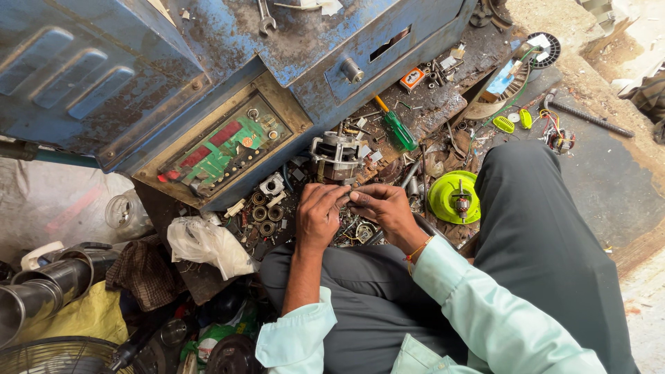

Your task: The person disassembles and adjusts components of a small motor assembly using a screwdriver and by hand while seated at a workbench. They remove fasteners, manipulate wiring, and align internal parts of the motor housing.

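Observation:
My left hand (317, 216) and my right hand (385, 210) meet fingertip to fingertip over my lap, pinching a small part too tiny to make out. Both sleeves are pale green. Just beyond my fingers lies a grey metal motor housing (337, 158) among loose screws, bearings and wire. A green-handled screwdriver (397, 129) rests past it on the dirty board. To the right of my right hand sits a lime-green round cover with a rotor (454, 197) in it.
A rusty blue metal cabinet (138, 76) with a drawer knob (351, 70) and a green circuit panel (223, 149) fills the top left. A white plastic bag (208, 244), steel pipes (41, 287), a fan grille (55, 354) and a jar (127, 213) crowd the left. My grey-trousered knee (533, 228) rises right.

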